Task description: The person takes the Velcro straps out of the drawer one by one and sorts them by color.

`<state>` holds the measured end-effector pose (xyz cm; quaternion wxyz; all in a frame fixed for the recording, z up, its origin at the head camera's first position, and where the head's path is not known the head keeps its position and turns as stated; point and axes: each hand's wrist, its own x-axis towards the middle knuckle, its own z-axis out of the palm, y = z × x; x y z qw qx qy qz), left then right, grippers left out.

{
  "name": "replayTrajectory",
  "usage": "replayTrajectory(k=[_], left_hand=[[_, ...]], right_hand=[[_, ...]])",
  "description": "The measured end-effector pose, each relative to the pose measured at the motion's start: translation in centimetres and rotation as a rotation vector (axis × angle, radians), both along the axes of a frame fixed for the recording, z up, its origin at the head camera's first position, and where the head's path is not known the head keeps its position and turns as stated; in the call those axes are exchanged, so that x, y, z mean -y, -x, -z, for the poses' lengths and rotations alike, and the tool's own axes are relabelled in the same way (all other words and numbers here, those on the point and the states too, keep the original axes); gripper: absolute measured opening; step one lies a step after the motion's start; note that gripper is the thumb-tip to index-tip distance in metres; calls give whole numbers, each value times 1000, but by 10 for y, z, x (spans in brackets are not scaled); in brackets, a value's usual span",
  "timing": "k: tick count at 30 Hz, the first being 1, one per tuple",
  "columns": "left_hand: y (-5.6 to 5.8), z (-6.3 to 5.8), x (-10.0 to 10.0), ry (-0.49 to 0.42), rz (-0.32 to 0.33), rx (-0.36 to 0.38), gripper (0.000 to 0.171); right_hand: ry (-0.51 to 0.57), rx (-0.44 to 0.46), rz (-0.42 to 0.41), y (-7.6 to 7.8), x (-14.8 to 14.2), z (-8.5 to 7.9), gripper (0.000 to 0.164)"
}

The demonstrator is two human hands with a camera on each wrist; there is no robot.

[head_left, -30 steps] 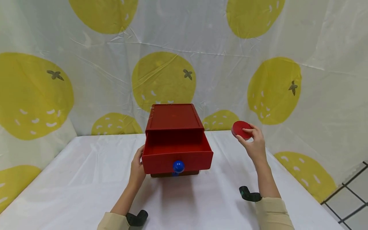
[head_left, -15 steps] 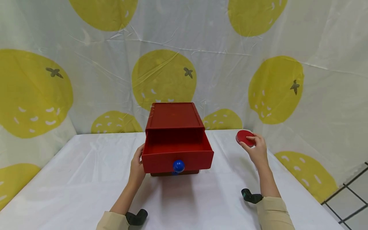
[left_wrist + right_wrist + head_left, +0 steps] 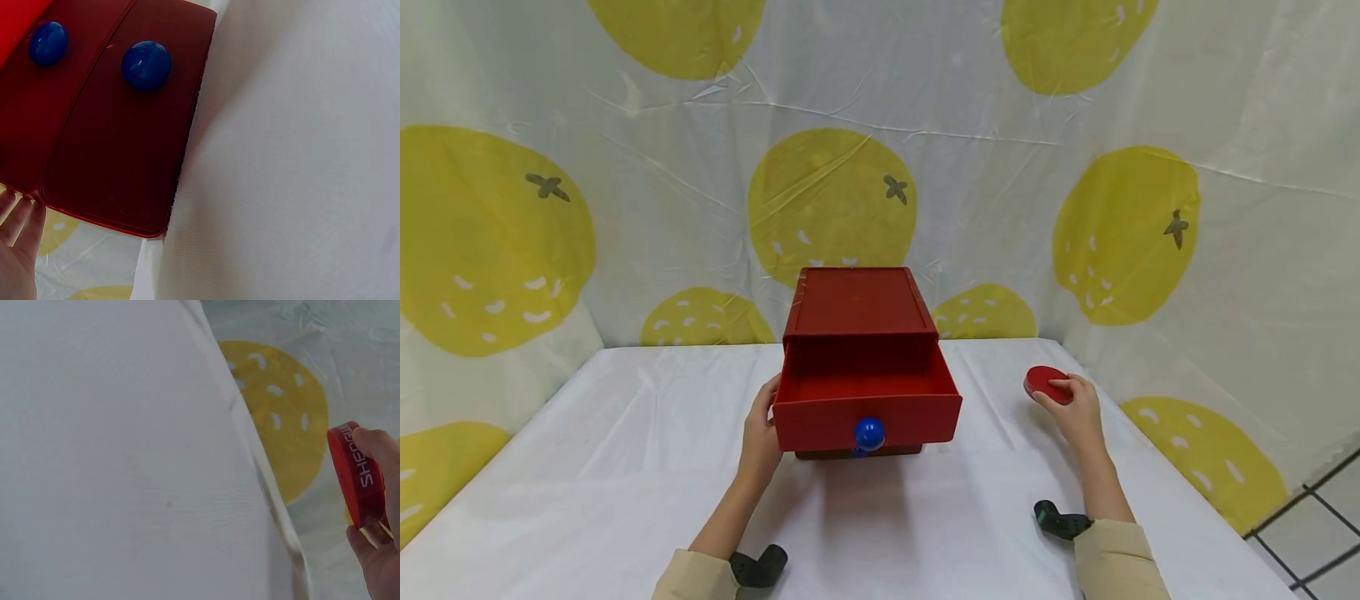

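Gripping a flat, round red disc [image 3: 1042,382] in the right hand [image 3: 1081,412], with its edge pinched between thumb and fingers. Held at the far right of the white-covered desk [image 3: 647,433], tilted, near the right edge and well apart from the red drawer cabinet [image 3: 857,302]; hard to tell whether touching the cloth or just above it. In the right wrist view, marked with white lettering along the rim.

Resting the left hand [image 3: 758,442] against the left side of the cabinet, fingers stretched nearly straight and touching it by the seam between the two drawers.

Set upright around the middle of the desk. Pulled out toward the near side: the upper drawer [image 3: 820,425], with a round blue knob [image 3: 870,434] on its front and a red inner floor on show. Set back beneath it: the lower drawer [image 3: 119,144], with a matching second knob [image 3: 146,65], mostly hidden from the head view.

On both forearms, beige sleeves [image 3: 1120,560] and small black devices [image 3: 760,567]. Beyond the desk, a whitish sheet [image 3: 970,200] printed with large yellow fruit shapes [image 3: 831,204]. At the near right, dark grid lines on a pale surface [image 3: 1318,533].
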<state>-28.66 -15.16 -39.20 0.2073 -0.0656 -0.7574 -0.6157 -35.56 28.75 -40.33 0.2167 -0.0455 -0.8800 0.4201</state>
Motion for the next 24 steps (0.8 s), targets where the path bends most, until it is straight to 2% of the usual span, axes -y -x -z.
replayTrajectory(k=[7,15,24], left_hand=[[1,0,0,5,-3,12,44],[2,-1,0,-2,-4,17,45],[3,1,1,-4,1,19,45]], right_hand=[[-33,39,8,2,-7,13,49],[-13,109,-8,5,-9,18,51],[-57,170,-37,7,-15,25,56]])
